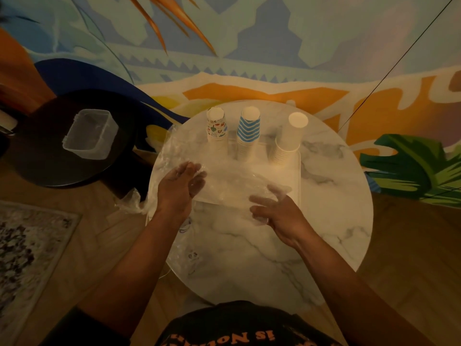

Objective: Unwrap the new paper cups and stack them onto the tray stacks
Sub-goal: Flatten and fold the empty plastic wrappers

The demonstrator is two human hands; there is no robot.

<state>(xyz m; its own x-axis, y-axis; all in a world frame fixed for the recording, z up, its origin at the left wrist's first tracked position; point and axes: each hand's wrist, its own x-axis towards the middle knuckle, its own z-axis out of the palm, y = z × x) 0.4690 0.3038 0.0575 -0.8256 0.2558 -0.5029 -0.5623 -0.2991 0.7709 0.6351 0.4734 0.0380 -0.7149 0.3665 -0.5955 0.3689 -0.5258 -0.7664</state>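
Three upside-down cup stacks stand along the far side of a white tray (pixel 298 186): a patterned stack (pixel 216 129), a blue-and-white striped stack (pixel 248 132) and a plain white stack (pixel 289 141). A sheet of clear plastic wrap (pixel 224 186) stretches over the tray's near half between my hands. My left hand (pixel 180 187) has its fingers inside the wrap's left end. My right hand (pixel 277 211) holds the wrap's right end, with plastic lying over its fingers. No wrapped cups are visible.
The tray sits on a round marble table (pixel 336 221). More crumpled clear plastic (pixel 129 201) hangs off the table's left edge. A black round table (pixel 50 158) at the left bears a clear plastic container (pixel 89 133). A rug (pixel 27 250) lies at the lower left.
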